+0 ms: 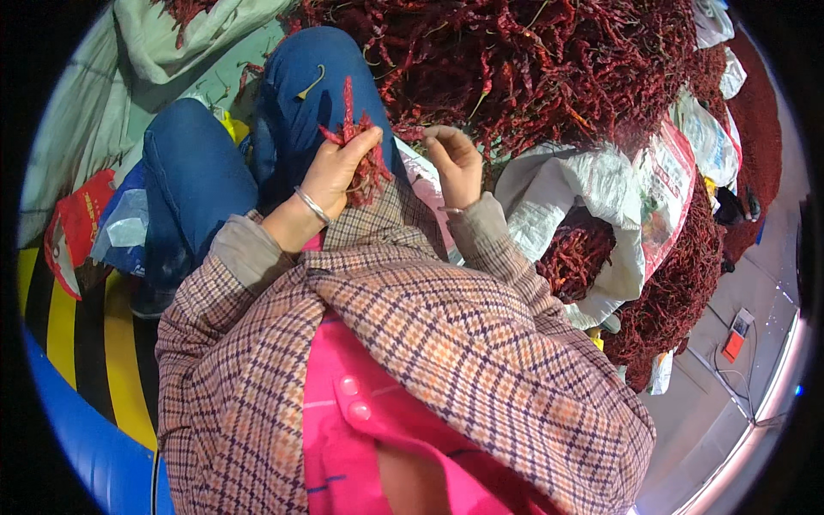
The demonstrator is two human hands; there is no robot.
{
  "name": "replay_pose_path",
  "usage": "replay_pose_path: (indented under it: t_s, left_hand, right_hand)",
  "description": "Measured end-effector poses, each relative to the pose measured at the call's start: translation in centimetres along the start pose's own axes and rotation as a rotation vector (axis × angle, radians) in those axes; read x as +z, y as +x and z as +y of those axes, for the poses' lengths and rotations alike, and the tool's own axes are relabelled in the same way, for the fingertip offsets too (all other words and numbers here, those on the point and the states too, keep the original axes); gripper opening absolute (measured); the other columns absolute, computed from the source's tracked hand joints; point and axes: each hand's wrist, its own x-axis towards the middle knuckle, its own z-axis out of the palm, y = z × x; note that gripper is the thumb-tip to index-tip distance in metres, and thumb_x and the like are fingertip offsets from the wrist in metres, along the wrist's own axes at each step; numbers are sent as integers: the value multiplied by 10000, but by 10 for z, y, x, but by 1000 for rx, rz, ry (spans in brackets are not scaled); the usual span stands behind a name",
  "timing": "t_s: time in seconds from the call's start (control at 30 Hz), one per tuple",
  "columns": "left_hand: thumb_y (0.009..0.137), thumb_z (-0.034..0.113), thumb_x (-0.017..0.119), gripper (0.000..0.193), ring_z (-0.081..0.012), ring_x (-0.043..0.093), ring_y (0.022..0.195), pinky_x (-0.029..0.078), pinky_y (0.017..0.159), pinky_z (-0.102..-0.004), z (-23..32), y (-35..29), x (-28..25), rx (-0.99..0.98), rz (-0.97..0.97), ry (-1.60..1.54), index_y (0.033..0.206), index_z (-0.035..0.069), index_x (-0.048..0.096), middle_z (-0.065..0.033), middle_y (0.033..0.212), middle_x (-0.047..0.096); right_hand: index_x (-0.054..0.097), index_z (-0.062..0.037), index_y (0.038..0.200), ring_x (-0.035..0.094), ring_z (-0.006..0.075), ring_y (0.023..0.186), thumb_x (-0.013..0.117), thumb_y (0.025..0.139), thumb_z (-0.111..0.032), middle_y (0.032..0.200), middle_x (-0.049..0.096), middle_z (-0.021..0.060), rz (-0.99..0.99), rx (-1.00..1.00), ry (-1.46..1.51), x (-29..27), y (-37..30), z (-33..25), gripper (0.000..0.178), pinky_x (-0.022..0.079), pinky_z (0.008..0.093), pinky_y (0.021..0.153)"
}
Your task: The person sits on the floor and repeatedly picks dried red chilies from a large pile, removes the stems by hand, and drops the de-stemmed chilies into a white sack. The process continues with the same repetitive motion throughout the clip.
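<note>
At the left, a red bag (83,219) lies beside the person's jeans (193,163). On one knee rests a yellowish piece (312,82), perhaps a pale chilli. Next comes the left hand (335,167); its fingers are closed around a bunch (369,178) of dried red chillies, above the lap. To its right, the right hand (459,165) has its fingertips close together, near the heap (532,77); whether they pinch a chilli, I cannot tell. This large heap lies loose, so much seems to be left. Further right, an open white sack (534,202) contains more chillies (577,257); whether these are already finished, the view does not show.
</note>
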Motion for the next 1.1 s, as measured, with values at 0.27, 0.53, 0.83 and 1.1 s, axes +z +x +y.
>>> replay_pose_path:
  t_s: [0.27, 0.53, 0.83, 1.1]
  left_hand:
    - [871, 271, 600, 224, -74, 501, 611, 418, 560, -277, 4, 3, 16, 84, 244, 112, 779, 67, 620, 25, 720, 578]
    - [866, 179, 593, 167, -143, 491, 634, 426, 555, -301, 4, -1, 14, 627, 172, 519, 833, 56, 484, -59, 687, 498]
    - [850, 125, 609, 165, -231, 482, 548, 409, 524, -312, 42, -22, 2, 904, -61, 891, 789, 35, 484, -106, 651, 491]
    - [908, 368, 543, 304, -95, 441, 446, 360, 403, -281, 22, 19, -10, 153, 108, 263, 715, 134, 520, 28, 578, 508]
  right_hand:
    - [521, -24, 872, 515, 337, 770, 703, 712, -155, 830, 492, 154, -390, -596, -737, 44, -27, -69, 276, 440, 394, 630]
    - [586, 38, 998, 561, 100, 692, 658, 797, -49, 834, 629, 66, -289, 2, -335, 42, -35, -38, 231, 476, 246, 631]
    - [600, -8, 870, 539, 61, 626, 625, 844, -35, 773, 619, 17, -298, 221, 181, 69, -43, -35, 45, 416, 189, 546]
    - [612, -29, 833, 568, 150, 691, 664, 791, -52, 755, 607, 60, -829, -421, -541, 65, -53, -88, 71, 460, 283, 620]
